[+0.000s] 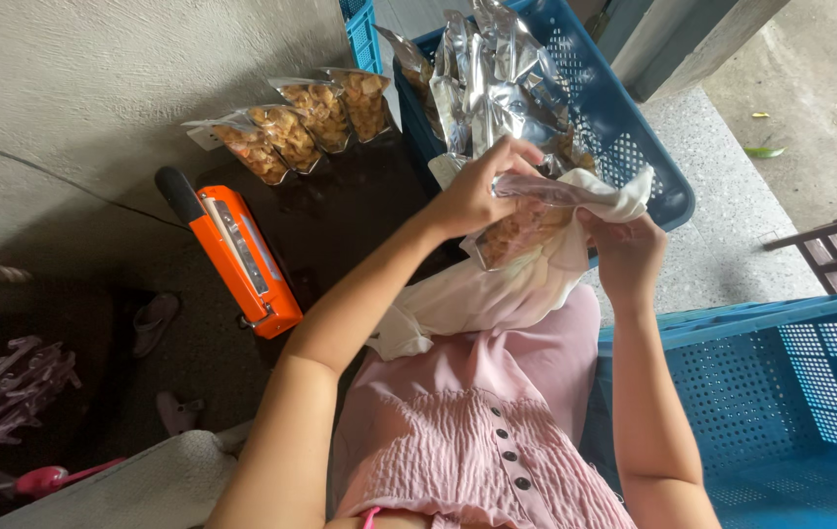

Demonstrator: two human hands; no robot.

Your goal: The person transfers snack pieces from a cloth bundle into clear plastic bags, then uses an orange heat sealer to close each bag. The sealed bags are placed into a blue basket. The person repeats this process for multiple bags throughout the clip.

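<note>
My left hand grips the top edge of a clear pouch of golden snack pieces, held over my lap. My right hand presses a white cloth against the pouch's other side; the cloth drapes down over my pink dress. Part of the pouch is hidden by the cloth and my fingers.
A blue perforated crate behind my hands holds several silver-backed pouches. Several filled pouches stand in a row on the dark table. An orange heat sealer lies at the left. Another blue crate sits at my right.
</note>
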